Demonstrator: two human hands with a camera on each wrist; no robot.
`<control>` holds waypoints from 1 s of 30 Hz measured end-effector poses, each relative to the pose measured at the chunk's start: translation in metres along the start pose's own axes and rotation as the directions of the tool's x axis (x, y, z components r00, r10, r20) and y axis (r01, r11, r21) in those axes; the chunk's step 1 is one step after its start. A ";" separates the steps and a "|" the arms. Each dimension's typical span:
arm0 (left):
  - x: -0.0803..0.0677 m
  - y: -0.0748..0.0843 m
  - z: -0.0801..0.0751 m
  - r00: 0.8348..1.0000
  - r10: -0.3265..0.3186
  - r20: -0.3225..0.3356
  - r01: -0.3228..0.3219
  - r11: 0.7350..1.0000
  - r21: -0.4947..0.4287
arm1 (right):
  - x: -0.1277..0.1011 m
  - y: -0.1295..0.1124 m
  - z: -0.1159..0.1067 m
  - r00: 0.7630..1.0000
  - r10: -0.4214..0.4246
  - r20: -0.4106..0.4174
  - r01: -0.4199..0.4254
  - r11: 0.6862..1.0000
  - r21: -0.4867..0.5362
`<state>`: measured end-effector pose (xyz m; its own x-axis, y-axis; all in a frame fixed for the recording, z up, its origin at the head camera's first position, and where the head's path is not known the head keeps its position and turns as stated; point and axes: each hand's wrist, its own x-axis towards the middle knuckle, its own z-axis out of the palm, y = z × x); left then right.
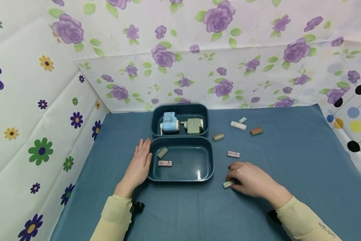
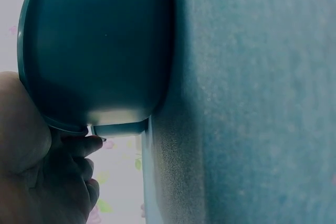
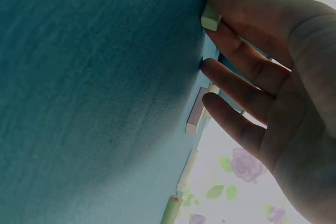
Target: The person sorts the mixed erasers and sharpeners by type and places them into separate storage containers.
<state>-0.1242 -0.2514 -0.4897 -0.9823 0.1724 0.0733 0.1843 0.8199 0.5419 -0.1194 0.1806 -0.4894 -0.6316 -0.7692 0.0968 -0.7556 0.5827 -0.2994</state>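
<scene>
Right hand: the right hand (image 1: 250, 180) is laid palm down on the bench near its front edge, and a pale green eraser (image 1: 227, 184) is pinched under its fingertips; the wrist view shows the small block at the tip of a bent finger (image 3: 231, 3).
Left hand: the left hand (image 1: 139, 164) is rested flat, fingers straight and relaxed, against the left outer wall of the near tray (image 1: 212, 164); nothing is gripped.
Bench: the bench (image 1: 289, 187) is covered by a blue, finely woven cloth.
Near tray: a dark teal, glossy plastic tray with rounded corners; two small rectangular erasers are held in it, one grey-green (image 1: 162, 152), one pinkish (image 1: 164, 163).
Loose erasers: five more blocks are counted on the cloth to the right, the nearest being a pink-white one (image 1: 233, 154).
Far tray: a second matching tray (image 1: 180, 108), touching the first, holds two crank sharpeners, one light blue (image 1: 169, 122), one grey-green (image 1: 194, 126).
</scene>
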 end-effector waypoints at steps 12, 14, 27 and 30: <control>-0.001 -0.001 0.002 1.000 0.007 -0.009 -0.007 1.000 0.002 | -0.001 -0.001 -0.001 0.999 0.043 0.014 -0.043 0.998 0.041; -0.001 -0.001 0.002 1.000 0.008 -0.011 -0.008 1.000 0.002 | -0.001 -0.002 -0.002 0.999 0.048 0.010 -0.049 0.998 0.051; 0.000 -0.002 0.001 1.000 0.000 -0.005 0.000 1.000 -0.001 | 0.002 -0.005 -0.011 0.996 0.092 -0.011 -0.091 0.993 0.078; 0.001 -0.002 0.001 1.000 -0.010 0.005 0.010 1.000 -0.004 | 0.003 -0.006 -0.013 0.995 0.096 -0.018 -0.094 0.992 0.079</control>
<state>-0.1251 -0.2524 -0.4914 -0.9840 0.1664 0.0638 0.1740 0.8193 0.5464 -0.1190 0.1775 -0.4753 -0.7042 -0.7050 0.0846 -0.6765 0.6299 -0.3816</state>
